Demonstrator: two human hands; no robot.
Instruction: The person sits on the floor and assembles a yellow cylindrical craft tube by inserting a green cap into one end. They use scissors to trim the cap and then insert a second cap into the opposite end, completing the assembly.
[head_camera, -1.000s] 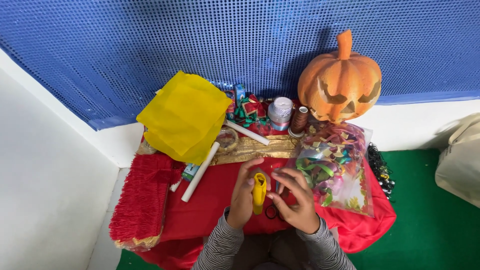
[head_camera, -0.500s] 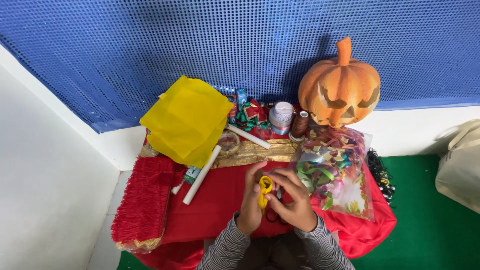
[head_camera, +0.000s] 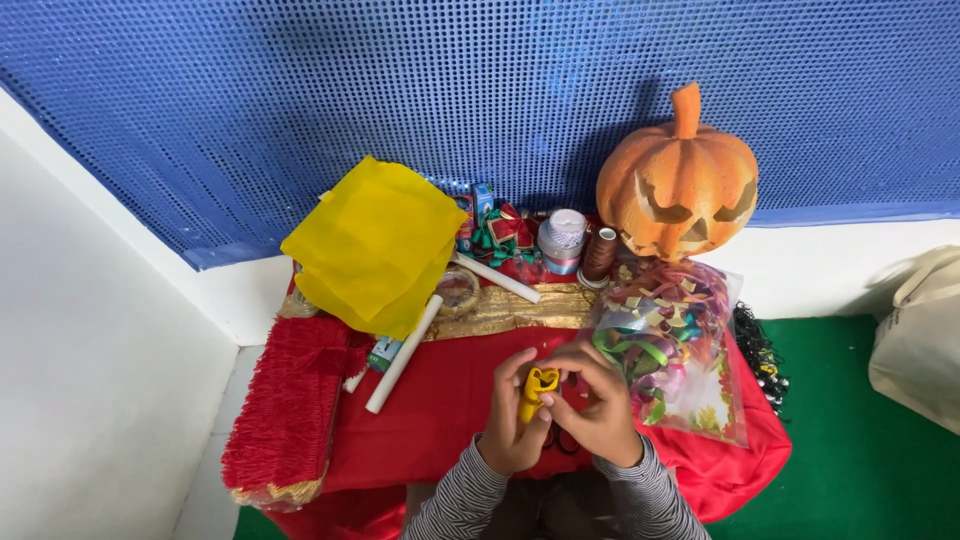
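Blue perforated wall behind red-draped worktop (head_camera: 440, 420). Left hand (head_camera: 510, 425) and right hand (head_camera: 600, 410) together, clamped on small yellow piece (head_camera: 537, 390). Ribbon bag (head_camera: 675, 345) just beside; carved pumpkin (head_camera: 680, 185) behind.

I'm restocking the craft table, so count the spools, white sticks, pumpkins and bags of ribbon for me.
Spools: 2, the pale ribbon spool and the brown thread spool
White sticks: 2, the long stick and the short stick
Pumpkins: 1, the carved pumpkin
Bags of ribbon: 1, the clear bag
Total: 6

Left hand (head_camera: 512, 425) and right hand (head_camera: 600, 405) grip yellow scissors (head_camera: 537, 390) over red cloth (head_camera: 440, 410)
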